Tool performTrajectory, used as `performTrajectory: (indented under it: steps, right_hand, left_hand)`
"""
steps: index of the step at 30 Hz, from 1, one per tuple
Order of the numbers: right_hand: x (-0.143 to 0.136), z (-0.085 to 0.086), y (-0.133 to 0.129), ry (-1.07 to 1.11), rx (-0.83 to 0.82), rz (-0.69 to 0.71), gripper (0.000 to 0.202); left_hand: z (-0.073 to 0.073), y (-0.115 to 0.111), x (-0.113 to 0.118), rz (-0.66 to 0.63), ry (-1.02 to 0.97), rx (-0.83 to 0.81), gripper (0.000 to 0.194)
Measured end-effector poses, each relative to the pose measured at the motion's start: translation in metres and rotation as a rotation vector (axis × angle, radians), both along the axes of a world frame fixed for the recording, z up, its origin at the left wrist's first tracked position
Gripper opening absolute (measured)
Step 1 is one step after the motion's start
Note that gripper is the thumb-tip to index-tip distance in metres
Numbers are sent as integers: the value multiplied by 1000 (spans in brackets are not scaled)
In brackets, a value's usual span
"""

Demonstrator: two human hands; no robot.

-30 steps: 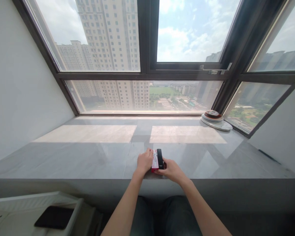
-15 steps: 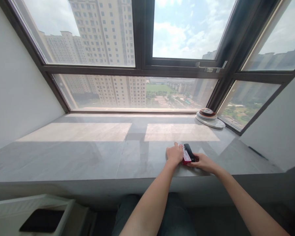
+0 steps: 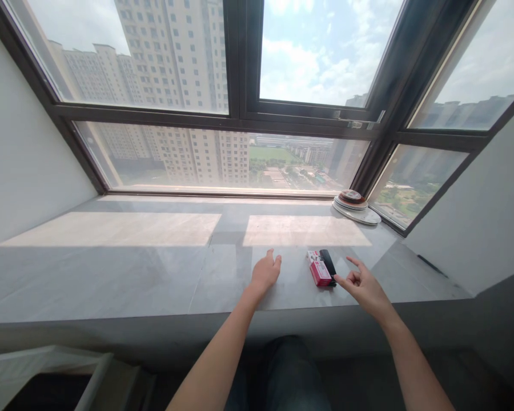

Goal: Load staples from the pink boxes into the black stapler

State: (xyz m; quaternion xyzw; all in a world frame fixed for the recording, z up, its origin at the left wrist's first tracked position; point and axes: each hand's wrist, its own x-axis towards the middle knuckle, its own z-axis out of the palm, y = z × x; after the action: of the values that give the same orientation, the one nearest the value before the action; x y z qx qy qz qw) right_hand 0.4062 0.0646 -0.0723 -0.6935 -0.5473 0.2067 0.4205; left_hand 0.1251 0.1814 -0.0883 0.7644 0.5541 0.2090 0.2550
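Observation:
A small red and white box (image 3: 320,273) lies on the grey windowsill (image 3: 145,279), right of the middle. Against its right side rests a black object (image 3: 328,264), long and narrow, perhaps a stapler. My left hand (image 3: 266,270) is over the sill to the left of the box, apart from it, fingers apart and holding nothing. On the other side, my right hand (image 3: 363,285) is open, its thumb tip close to the black object's near end; whether they touch is unclear.
Stacked plates or discs (image 3: 356,208) sit in the sill's back right corner by the window frame. A thin dark object (image 3: 437,267) lies along the right wall. Below the sill at the lower left is a pale cabinet or box (image 3: 38,357) with a dark opening or panel.
Both hands have let go of the box and the black object and moved apart, the left one leftward, the right one slightly right. The camera view has shifted a little.

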Motion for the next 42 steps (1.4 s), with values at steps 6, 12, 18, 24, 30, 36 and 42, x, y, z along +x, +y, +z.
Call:
performTrajectory:
  steps: [6,12,18,24,30,36,42]
  right_hand:
    - [-125,-4,18,-105,-39,456,65]
    - [-189,-33,63,-626,-153,291,64]
    - [-190,-42,64,-712,-159,251,64]
    - [-191,-41,63,-709,-154,252,64]
    - [-191,-38,61,-698,-170,251,64]
    - [-191,-38,61,-694,-163,249,63]
    - [-191,-41,61,-705,-153,243,63]
  left_hand:
    - [-12,-21,-129,104,49,141,44]
    - [-34,-37,-178,146,355,335,52]
    - [-36,-33,-175,155,355,310,53]
    - [-31,-36,-177,145,327,305,52]
    - [-29,-37,-176,146,326,291,52]
    - [-32,-36,-178,139,307,306,52]
    - [-31,-37,-178,145,318,307,52]
